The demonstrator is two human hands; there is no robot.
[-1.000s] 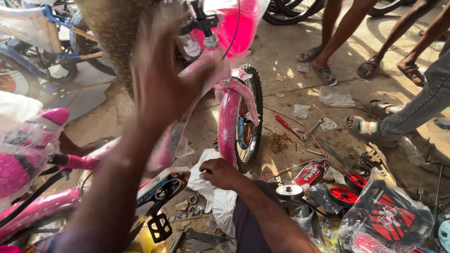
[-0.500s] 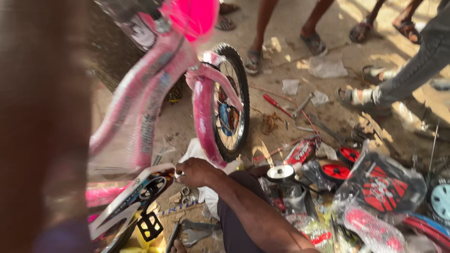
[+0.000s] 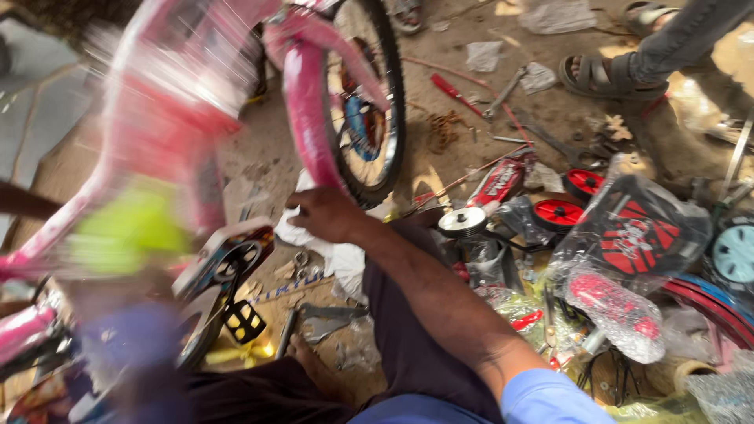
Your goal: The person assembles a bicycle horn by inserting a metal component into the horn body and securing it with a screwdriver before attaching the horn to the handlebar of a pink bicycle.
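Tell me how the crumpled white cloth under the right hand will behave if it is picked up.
The crumpled white cloth looks soft and creased, so it would probably hang limp. It seems thin, so likely light for its size. The right hand rests on it and the small pink bicycle's front wheel stands right beside it, so a corner may snag.

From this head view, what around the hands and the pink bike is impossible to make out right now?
- Left hand: only a dark forearm shows at the left edge, head view; hand hidden behind the blurred pink bike frame.
- Right hand: rests on the white cloth; fingertips fold out of sight, so grip is unclear.
- Yellow-green smear: motion blur, kind unknown.
- Small metal parts beside the cloth: too small to identify.
- Bike wheel: top cut off by the frame edge.
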